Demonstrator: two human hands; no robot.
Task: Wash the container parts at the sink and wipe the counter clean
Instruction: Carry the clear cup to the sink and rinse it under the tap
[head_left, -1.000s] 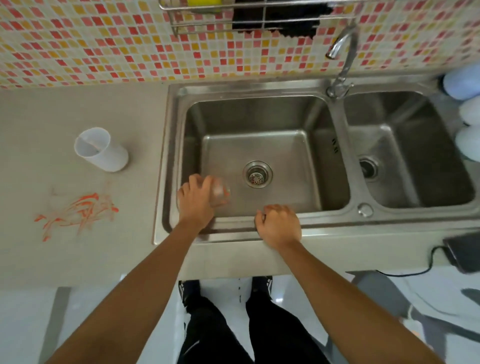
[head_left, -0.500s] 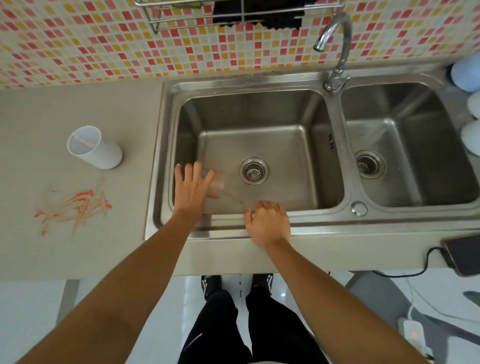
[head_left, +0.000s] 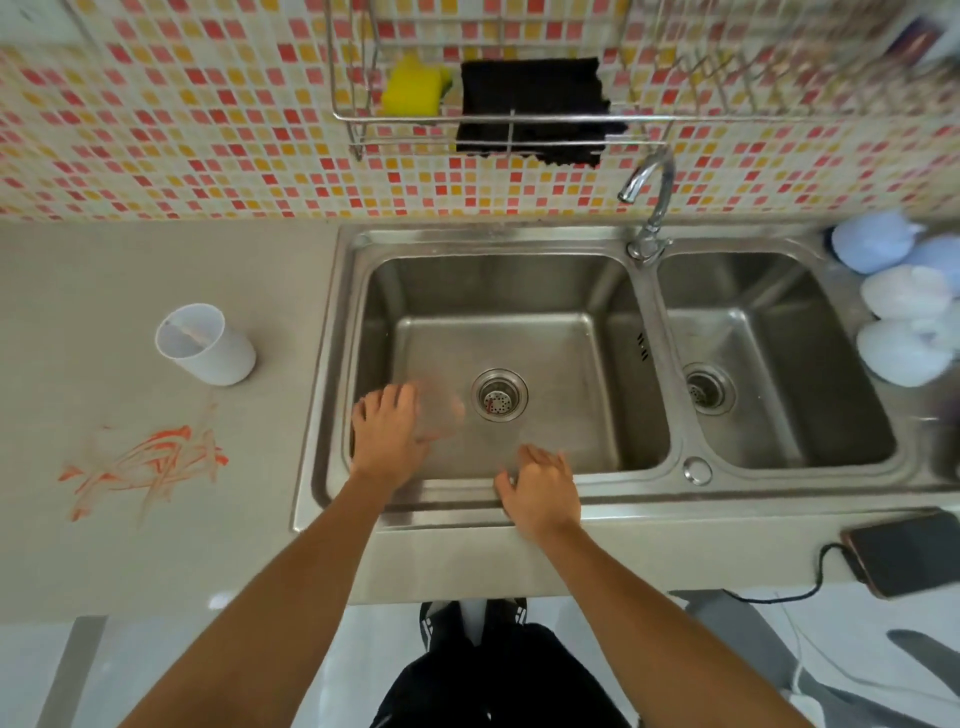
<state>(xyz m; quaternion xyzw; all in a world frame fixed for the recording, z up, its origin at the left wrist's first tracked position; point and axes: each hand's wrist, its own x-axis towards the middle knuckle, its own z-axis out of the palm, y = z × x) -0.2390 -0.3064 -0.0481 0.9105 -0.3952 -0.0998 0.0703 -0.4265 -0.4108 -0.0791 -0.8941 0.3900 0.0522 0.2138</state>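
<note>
My left hand (head_left: 387, 434) is down in the left basin (head_left: 519, 291) of the steel sink, near its front left corner. A small clear container part (head_left: 441, 415), blurred, sits against its thumb side, and the hand seems to grip it. My right hand (head_left: 540, 493) rests on the sink's front rim with loosely bent fingers and holds nothing. A white plastic cup (head_left: 208, 345) stands on the counter left of the sink. In front of the cup, an orange smear (head_left: 140, 467) marks the counter (head_left: 156, 561).
The faucet (head_left: 649, 208) stands between the left and the right basin (head_left: 769, 312). A wall rack above holds a yellow sponge (head_left: 413, 88) and a black cloth (head_left: 535, 109). Pale round bags (head_left: 904, 306) lie at the far right. A phone (head_left: 909, 551) on a cable lies near the front right.
My view has tilted up, bringing the wall rack into sight. The left hand's fingers spread and then closed in again around the clear part. The right hand stays on the rim.
</note>
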